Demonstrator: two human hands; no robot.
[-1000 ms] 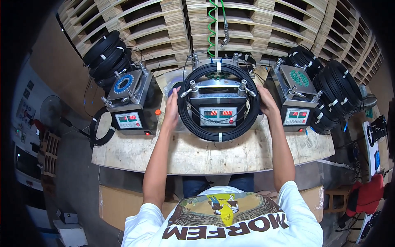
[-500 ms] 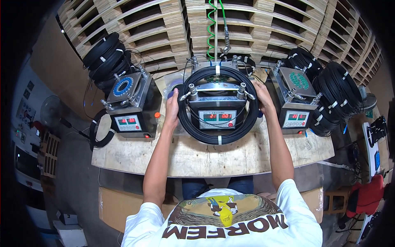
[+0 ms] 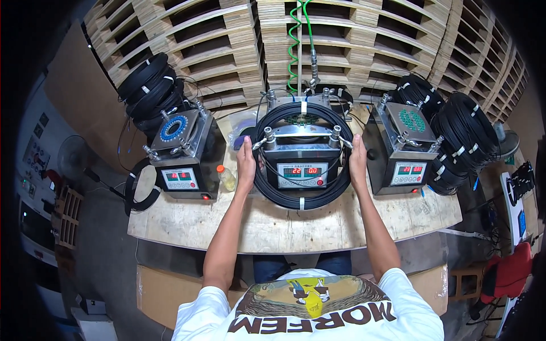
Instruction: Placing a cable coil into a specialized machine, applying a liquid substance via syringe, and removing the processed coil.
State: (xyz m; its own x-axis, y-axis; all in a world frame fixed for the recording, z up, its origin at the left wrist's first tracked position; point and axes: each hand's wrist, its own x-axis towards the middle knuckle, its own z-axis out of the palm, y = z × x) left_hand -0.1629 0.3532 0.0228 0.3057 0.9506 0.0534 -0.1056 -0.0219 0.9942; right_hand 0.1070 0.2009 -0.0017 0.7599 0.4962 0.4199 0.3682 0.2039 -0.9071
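A black coil of cable [image 3: 300,198], bound with white ties, hangs around the middle machine [image 3: 301,160], a dark box with a metal top plate and a red-digit display on its front. My left hand [image 3: 246,162] grips the coil's left side and my right hand [image 3: 358,161] grips its right side. The coil's upper arc lies over the machine's top and its lower arc hangs in front of the display panel.
Two similar machines stand left [image 3: 183,152] and right [image 3: 402,146] on the plywood table [image 3: 284,227]. Stacks of black coils sit at the far left [image 3: 152,85] and far right [image 3: 455,136]. A small bottle [image 3: 226,177], a green spiral hose [image 3: 293,45] and wooden pallets [image 3: 364,40] are behind.
Both hands have slid down the coil's sides toward me, and the coil has dropped lower over the machine's front.
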